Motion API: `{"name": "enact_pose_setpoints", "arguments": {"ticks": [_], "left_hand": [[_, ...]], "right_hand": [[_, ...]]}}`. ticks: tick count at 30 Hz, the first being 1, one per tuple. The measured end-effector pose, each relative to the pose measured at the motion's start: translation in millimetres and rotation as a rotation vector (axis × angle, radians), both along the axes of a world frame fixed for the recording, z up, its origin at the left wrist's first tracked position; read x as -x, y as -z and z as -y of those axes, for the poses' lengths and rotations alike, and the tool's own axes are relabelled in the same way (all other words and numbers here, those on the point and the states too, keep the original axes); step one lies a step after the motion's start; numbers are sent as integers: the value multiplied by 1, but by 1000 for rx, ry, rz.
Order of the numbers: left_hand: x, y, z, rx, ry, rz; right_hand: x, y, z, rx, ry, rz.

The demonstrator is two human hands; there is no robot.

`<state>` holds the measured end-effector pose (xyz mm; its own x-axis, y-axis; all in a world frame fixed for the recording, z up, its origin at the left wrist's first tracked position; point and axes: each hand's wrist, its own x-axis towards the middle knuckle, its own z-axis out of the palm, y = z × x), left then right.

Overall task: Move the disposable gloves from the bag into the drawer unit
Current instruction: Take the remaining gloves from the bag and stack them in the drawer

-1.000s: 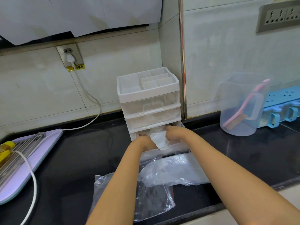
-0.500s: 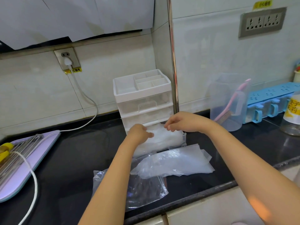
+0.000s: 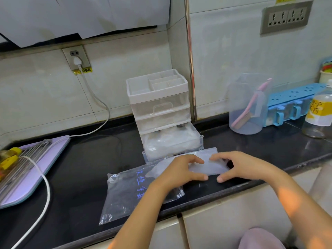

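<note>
Black desk (image 3: 89, 168), and I see the left hand (image 3: 179, 170) and right hand (image 3: 242, 168) pinching the glove stack (image 3: 210, 168) overlapping the bag (image 3: 125, 194), near the drawer unit's (image 3: 158, 97) open drawer.

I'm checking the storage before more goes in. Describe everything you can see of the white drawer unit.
The drawer unit is white-framed plastic with three clear drawers and an open divided tray on top. It stands upright on the black counter against the tiled wall. The upper two drawers are shut; the bottom drawer is pulled out and holds whitish gloves. Neither left hand nor right hand touches it.
</note>
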<state>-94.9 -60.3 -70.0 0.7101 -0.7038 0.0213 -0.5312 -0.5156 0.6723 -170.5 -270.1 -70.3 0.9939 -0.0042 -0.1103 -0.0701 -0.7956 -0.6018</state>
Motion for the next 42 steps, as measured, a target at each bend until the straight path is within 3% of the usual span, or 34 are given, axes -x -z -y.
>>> {"name": "enact_pose_setpoints", "arguments": {"ticks": [8,18,25,37,42], "left_hand": [[2,23,7,175,-98,-67],[-2,26,4,376,-168,-239],[-3,21,9,268,-147,-262],[-1,12,25,216,-264,-146],[-5,6,25,322,-325,-186]], "right_hand": [[15,26,1,-169,114,250],[13,26,-4,-405,260,292],[9,18,-10,-652,314,246],[-3,24,-23,-675,416,414],[-8,29,-25,-420,366,408]]}}
